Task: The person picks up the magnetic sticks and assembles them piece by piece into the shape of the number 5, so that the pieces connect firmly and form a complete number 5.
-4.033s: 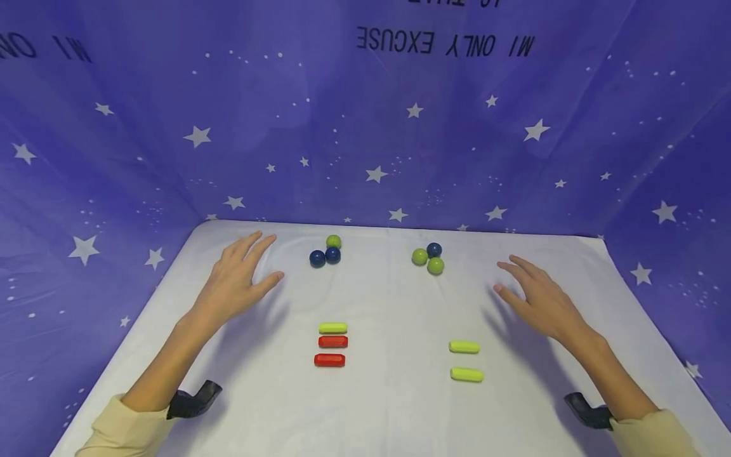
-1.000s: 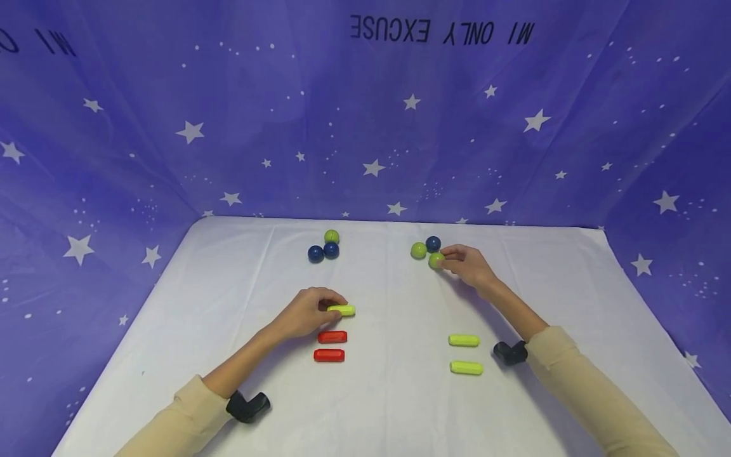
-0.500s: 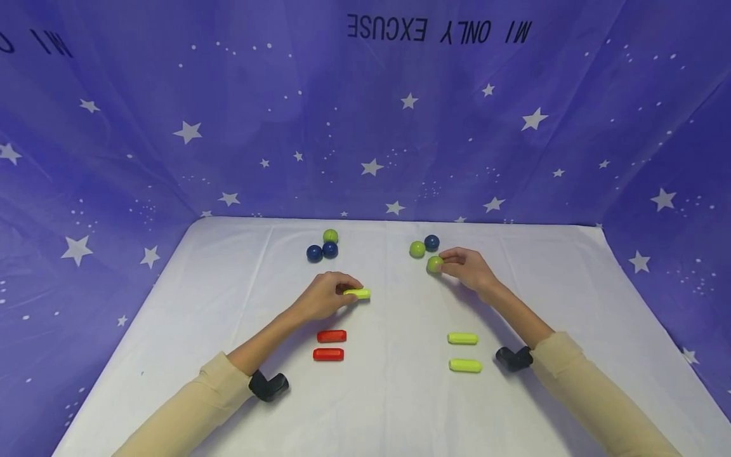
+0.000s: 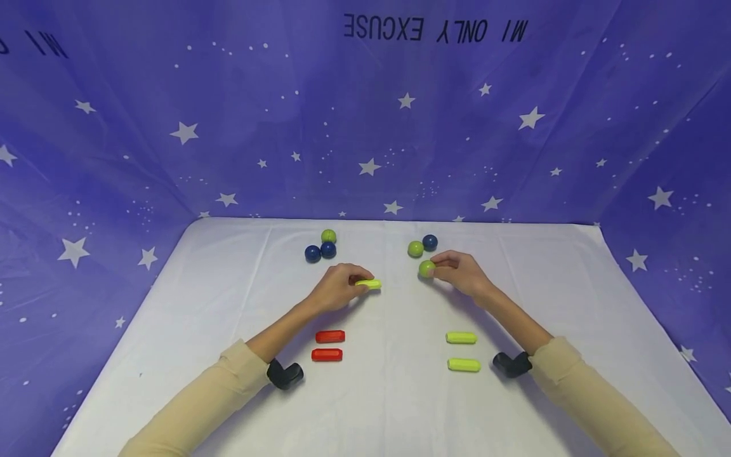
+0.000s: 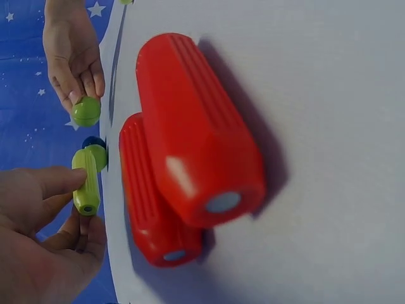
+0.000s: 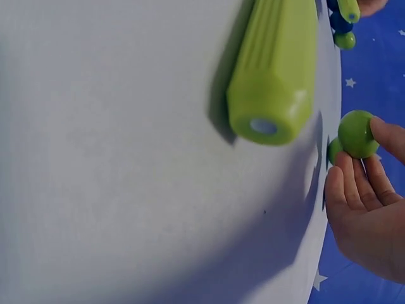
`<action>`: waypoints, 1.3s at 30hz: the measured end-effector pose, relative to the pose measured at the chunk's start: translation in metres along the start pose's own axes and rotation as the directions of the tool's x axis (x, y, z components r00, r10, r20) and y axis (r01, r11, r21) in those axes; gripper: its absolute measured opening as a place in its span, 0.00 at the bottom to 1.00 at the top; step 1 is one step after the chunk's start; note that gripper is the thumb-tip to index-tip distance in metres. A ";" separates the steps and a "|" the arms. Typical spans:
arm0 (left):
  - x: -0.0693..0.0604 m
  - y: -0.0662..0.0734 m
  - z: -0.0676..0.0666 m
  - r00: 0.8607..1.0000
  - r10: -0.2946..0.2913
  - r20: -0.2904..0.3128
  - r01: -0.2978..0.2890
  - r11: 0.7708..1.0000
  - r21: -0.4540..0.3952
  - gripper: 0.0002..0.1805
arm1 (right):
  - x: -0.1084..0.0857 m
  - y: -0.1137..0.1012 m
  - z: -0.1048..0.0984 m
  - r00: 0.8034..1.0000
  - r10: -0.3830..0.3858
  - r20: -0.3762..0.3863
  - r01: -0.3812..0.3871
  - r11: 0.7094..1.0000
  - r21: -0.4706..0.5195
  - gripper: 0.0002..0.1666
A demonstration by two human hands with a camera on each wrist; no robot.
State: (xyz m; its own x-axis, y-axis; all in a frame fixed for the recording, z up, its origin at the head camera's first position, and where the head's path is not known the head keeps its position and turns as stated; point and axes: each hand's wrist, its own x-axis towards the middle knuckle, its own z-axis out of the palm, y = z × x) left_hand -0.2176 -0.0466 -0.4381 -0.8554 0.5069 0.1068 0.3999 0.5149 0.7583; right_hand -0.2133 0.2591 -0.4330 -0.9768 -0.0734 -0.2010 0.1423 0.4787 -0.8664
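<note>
The left hand (image 4: 337,289) pinches a yellow-green rod (image 4: 374,284) between thumb and fingers, above the middle of the white cloth (image 4: 388,406); the right hand (image 4: 462,276) pinches a glossy green ball (image 4: 426,269) with its thumb and fingertips, a little to the right of the rod and well apart from it. The rod is a smooth, faceted bar with tapered ends, its end face set with a small disc. On the near side of the left hand lie an upper red rod (image 4: 330,336) and a lower red rod (image 4: 327,355), side by side, their top faces finely ridged and their ends inset with pale, dull discs. Two more yellow-green bars (image 4: 464,365) lie parallel on the near right, apart from each other. Behind the left hand, two shiny dark blue balls (image 4: 312,254) sit in a cluster with a seamed green ball (image 4: 328,235); behind the right hand, another green ball (image 4: 415,249) stands against a single blue ball (image 4: 430,242). Rolled beige sleeves (image 4: 594,393) and black wrist mounts (image 4: 285,376) reach over the cloth, and a creased purple-blue backdrop (image 4: 320,82) printed with white stars rises behind.
</note>
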 end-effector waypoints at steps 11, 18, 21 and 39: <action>0.013 0.004 0.009 1.000 0.023 0.000 -0.023 1.000 -0.017 0.12 | -0.003 -0.002 0.009 0.999 -0.023 0.023 0.022 0.999 0.039 0.25; 0.019 0.007 0.014 1.000 0.025 0.005 -0.024 1.000 -0.015 0.12 | -0.002 -0.003 0.018 0.999 0.004 0.040 -0.006 0.999 0.045 0.24; 0.021 0.008 0.016 1.000 0.024 0.007 -0.024 1.000 -0.010 0.12 | -0.002 -0.004 0.020 0.999 -0.003 0.046 0.001 0.999 0.034 0.25; 0.031 0.010 0.026 1.000 0.012 0.023 -0.012 1.000 -0.008 0.11 | 0.000 -0.004 0.029 0.998 0.001 0.067 -0.002 1.000 0.016 0.23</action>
State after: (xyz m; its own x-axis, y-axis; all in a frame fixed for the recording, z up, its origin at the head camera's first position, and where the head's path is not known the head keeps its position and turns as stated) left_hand -0.2318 -0.0076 -0.4435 -0.8427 0.5287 0.1012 0.4072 0.5033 0.7621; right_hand -0.2094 0.2319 -0.4424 -0.9638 -0.1311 -0.2322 0.1471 0.4648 -0.8731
